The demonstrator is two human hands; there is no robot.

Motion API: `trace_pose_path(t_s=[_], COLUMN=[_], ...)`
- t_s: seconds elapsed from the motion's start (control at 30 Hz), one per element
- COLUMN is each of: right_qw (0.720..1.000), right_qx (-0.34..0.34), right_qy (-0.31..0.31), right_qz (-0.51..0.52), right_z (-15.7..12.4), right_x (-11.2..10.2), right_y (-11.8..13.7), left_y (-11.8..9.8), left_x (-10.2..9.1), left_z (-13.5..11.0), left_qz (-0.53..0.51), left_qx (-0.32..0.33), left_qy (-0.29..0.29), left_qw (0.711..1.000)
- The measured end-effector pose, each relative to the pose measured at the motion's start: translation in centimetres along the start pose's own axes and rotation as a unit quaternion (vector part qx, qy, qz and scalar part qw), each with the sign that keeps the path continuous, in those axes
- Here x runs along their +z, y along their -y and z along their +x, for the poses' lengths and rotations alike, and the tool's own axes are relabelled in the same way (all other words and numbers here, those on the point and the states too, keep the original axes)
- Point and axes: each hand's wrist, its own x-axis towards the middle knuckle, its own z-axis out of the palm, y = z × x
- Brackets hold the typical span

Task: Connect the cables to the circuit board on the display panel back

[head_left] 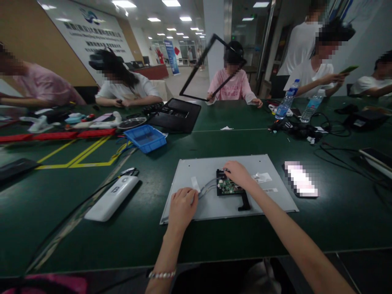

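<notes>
A flat grey display panel [211,210] lies on the table in front of me. On its middle sits a green circuit board [228,186] in a black frame, with a black arm pointing down from it. Thin grey cables [209,186] leave the board's left side and run to my left hand [183,208], whose curled fingers close on them at the panel's left part. Over the board's upper edge bends my right hand [239,174], fingertips pinched together at the top left corner; what they grip is hidden.
Left of the panel lies a white power bank [112,199] with a black cable. A phone [301,179] lies to the right. Beyond are a blue tray [146,139], a black monitor cover [176,115] and two bottles [287,99]. Across the table a person raises a black frame [196,70].
</notes>
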Motion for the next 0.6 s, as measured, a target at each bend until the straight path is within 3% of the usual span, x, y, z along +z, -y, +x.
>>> trace_pose_path(t_s=[0.13, 0.23, 0.4, 0.6], right_qw=[0.999, 0.997, 0.983, 0.984], right_qx=[0.026, 0.022, 0.055, 0.112], right_qy=[-0.002, -0.038, -0.093, -0.077], right_qz=[-0.030, -0.059, -0.147, -0.118], right_z=[0.2, -0.5, -3.6, -7.2], right_x=[0.2, -0.6, -2.3, -0.8], right_y=[0.1, -0.7, -4.5, -8.1], left_y=[-0.1, -0.1, -0.1, -0.1], left_x=[0.0, 0.1, 0.0, 0.0], left_z=[-0.1, -0.1, -0.1, -0.3], left_qz=[-0.012, -0.013, -0.018, -0.031], left_qx=[0.000, 0.004, 0.004, 0.021], left_qy=[-0.002, -0.007, -0.025, -0.040], left_qw=[1.000, 1.000, 1.000, 0.998])
